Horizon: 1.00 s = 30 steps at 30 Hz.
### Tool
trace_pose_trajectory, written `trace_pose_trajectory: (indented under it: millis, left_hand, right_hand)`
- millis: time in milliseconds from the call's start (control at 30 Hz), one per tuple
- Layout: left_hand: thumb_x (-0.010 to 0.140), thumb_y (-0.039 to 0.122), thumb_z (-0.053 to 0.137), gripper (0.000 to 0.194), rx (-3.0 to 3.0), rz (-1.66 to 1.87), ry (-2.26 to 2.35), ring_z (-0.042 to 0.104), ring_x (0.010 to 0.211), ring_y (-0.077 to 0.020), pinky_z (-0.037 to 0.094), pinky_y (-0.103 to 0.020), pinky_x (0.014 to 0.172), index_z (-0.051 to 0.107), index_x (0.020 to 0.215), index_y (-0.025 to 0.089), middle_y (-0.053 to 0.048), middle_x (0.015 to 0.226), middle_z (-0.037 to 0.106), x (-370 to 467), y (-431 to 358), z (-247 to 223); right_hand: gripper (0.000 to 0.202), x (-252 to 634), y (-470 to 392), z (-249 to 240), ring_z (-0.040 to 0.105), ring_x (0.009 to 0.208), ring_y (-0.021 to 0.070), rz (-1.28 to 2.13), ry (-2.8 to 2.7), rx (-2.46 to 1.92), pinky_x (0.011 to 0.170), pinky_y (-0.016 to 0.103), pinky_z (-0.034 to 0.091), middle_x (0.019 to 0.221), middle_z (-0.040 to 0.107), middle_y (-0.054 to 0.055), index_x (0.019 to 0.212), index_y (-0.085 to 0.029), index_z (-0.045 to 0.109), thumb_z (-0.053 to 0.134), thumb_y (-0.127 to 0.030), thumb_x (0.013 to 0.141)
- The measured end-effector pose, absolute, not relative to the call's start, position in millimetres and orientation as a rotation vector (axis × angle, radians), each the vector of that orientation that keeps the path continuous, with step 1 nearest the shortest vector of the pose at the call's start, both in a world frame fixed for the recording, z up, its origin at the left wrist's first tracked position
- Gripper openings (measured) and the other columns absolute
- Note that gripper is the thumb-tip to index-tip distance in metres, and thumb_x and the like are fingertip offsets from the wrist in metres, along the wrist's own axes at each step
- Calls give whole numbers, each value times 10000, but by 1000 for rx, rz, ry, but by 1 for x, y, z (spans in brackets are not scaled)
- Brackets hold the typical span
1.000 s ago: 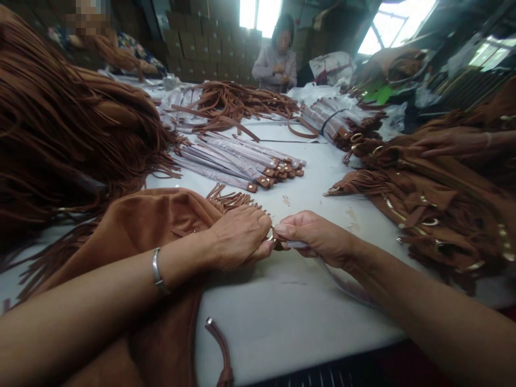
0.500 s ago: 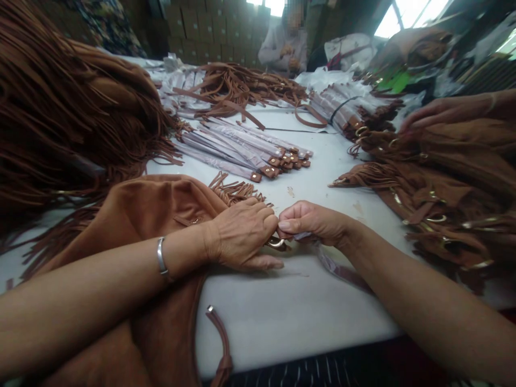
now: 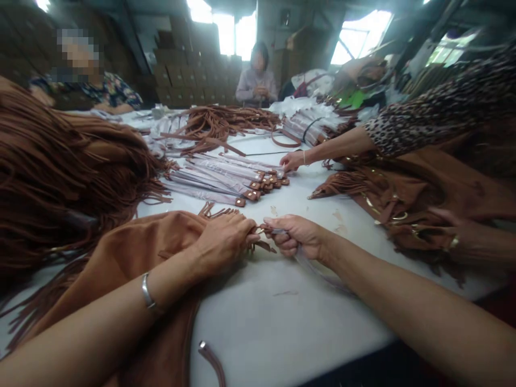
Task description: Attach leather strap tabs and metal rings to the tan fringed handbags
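A brown suede bag point(image 3: 159, 244) with fringe lies under my left arm. My left hand point(image 3: 223, 236) is closed at the bag's edge, with thumb and fingers at a gold metal ring point(image 3: 260, 230). Facing it, my right hand point(image 3: 300, 235) is closed on the end of a strap point(image 3: 309, 269) wrapped in clear plastic, which trails down beneath my right forearm. A small gap separates the two hands, bridged by the metal piece and the strap end. A short brown tab point(image 3: 265, 246) sticks out below them.
Plastic-wrapped straps point(image 3: 217, 177) with brown ends lie in a pile ahead. Fringed bags point(image 3: 72, 156) heap up at left, and more bags point(image 3: 387, 193) lie at right. A co-worker's hand point(image 3: 293, 160) touches the strap pile. Other people sit across the white table point(image 3: 258, 322).
The view has tilted up. A co-worker's arm has reached from the right onto the strap pile. My right hand has turned, its fingers now curled round the strap end.
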<state>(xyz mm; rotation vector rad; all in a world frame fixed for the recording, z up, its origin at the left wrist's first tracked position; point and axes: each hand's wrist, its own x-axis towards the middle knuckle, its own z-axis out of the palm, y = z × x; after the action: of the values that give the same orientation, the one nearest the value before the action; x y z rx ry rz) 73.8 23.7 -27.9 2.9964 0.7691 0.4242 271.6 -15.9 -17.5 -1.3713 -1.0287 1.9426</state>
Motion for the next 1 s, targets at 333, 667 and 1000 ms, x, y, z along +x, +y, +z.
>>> trace_pose_trajectory:
  millis: [333, 667, 1000]
  left_hand:
    - [930, 270, 297, 287, 3094, 139, 882, 544, 667, -168, 321, -264, 556, 554, 835, 184, -38, 756, 601, 109, 61, -33]
    - [887, 198, 404, 207, 3282, 178, 886, 539, 989, -254, 393, -388, 841, 581, 982, 154, -122, 1060, 598, 119, 49, -10]
    - [869, 338, 500, 204, 2894, 526, 766, 590, 789, -187, 464, -306, 679, 530, 998, 183, -47, 881, 617, 78, -110, 42]
  right_hand:
    - [286, 325, -26, 0, 533, 1044, 266, 767, -1848, -1885, 873, 317, 389, 1111, 611, 132, 961, -116, 641, 551, -324, 786]
    - [64, 362, -97, 1, 548, 747, 220, 757, -1818, -2178, 628, 279, 351, 710, 593, 71, 678, -141, 576, 582, -155, 616]
    - [72, 301, -96, 15, 541, 513, 169, 1593, -1015, -1668, 542, 296, 468, 538, 541, 37, 683, -133, 505, 473, -127, 618]
